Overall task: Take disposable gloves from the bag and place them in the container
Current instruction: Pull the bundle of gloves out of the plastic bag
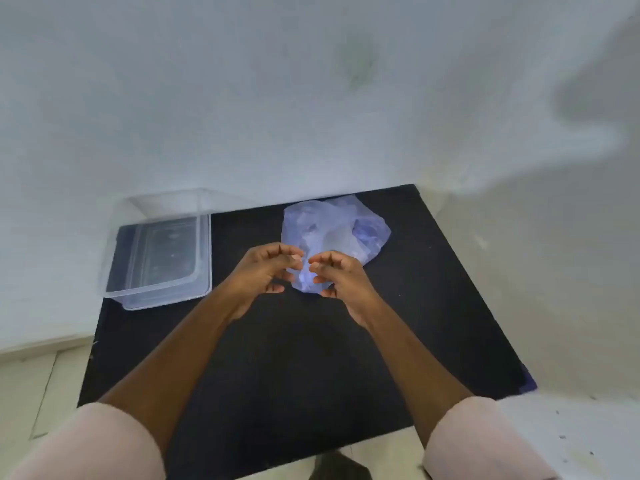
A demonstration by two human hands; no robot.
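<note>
Broadly, a white wall fills the upper part of the head view, and below it a black bench stands against that wall. At the bench's far left corner sits a clear plastic container, open on top, with its near left part hanging past the bench edge. To its right, well apart from it near the far edge, lies a crumpled translucent bluish bag; what it holds cannot be made out through the plastic. Two bare forearms reach in from pale rolled sleeves. The left hand and the right hand meet at the bag's near end, palms turned toward each other. Both sets of fingers are curled, their tips at the bag's near edge; whether they are pinching the plastic or only touching it cannot be told.
</note>
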